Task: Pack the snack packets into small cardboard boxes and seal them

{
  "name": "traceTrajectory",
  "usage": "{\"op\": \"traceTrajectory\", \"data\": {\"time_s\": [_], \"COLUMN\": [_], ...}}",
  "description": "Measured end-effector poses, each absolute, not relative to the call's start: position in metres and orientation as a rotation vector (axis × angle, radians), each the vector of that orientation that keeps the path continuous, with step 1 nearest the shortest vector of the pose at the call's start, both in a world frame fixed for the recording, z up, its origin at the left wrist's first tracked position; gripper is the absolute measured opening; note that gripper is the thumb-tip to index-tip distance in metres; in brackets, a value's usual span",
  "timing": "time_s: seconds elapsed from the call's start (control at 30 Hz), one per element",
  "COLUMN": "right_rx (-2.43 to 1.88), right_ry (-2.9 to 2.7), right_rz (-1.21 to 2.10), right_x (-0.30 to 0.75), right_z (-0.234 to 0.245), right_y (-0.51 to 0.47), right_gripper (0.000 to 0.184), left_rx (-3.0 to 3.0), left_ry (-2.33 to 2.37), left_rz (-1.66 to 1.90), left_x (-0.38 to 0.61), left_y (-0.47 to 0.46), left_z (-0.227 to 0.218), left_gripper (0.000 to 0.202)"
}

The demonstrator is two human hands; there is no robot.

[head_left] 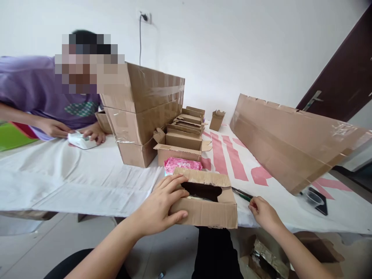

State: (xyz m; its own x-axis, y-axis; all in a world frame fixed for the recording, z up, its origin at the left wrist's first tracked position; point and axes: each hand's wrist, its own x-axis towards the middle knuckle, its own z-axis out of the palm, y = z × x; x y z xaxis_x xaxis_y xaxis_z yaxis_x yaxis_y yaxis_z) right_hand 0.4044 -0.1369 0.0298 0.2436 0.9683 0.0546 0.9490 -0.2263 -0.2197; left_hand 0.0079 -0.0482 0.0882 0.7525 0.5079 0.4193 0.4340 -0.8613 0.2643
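Observation:
My left hand [162, 205] grips the left side of a small open cardboard box [207, 199] at the table's near edge, fingers over its top flap and thumb on its front. A pale item shows inside the box, too dark to name. My right hand [263, 213] rests on the table edge just right of the box, fingers curled by a dark green pen [242, 193]; whether it holds the pen is unclear. A pink packet [182, 164] lies right behind the box.
Several small cardboard boxes [181, 133] stand mid-table beside a big taped carton [142, 112]. A long flat carton [290, 139] leans at right. Across the table a person in a purple shirt [31, 87] handles a white device [81, 140]. A plastic cup [314, 197] sits far right.

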Motion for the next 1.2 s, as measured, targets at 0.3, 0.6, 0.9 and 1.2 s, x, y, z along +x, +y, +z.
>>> {"op": "traceTrajectory", "data": {"time_s": [0.3,0.6,0.9,1.2], "right_rx": [-1.333,-1.361,-1.589,-1.741], "right_ry": [-2.0,-2.53,-2.344,-2.314], "right_rz": [0.043,0.268,-0.078,0.349], "right_x": [0.318,0.258,0.285,0.293], "right_z": [0.096,0.118,0.111,0.092], "right_y": [-0.125,-0.11,-0.067,-0.044], "right_gripper": [0.01,0.039,0.054,0.077], "left_rx": [2.754,2.726,2.732,2.758], "left_ry": [0.791,0.718,0.734,0.893], "left_rz": [0.714,1.021,0.911,0.764], "left_x": [0.007,0.004,0.007,0.008], "left_y": [-0.054,-0.06,-0.057,-0.061], "left_z": [0.093,0.096,0.094,0.099], "left_gripper": [0.035,0.021,0.016,0.027]}}
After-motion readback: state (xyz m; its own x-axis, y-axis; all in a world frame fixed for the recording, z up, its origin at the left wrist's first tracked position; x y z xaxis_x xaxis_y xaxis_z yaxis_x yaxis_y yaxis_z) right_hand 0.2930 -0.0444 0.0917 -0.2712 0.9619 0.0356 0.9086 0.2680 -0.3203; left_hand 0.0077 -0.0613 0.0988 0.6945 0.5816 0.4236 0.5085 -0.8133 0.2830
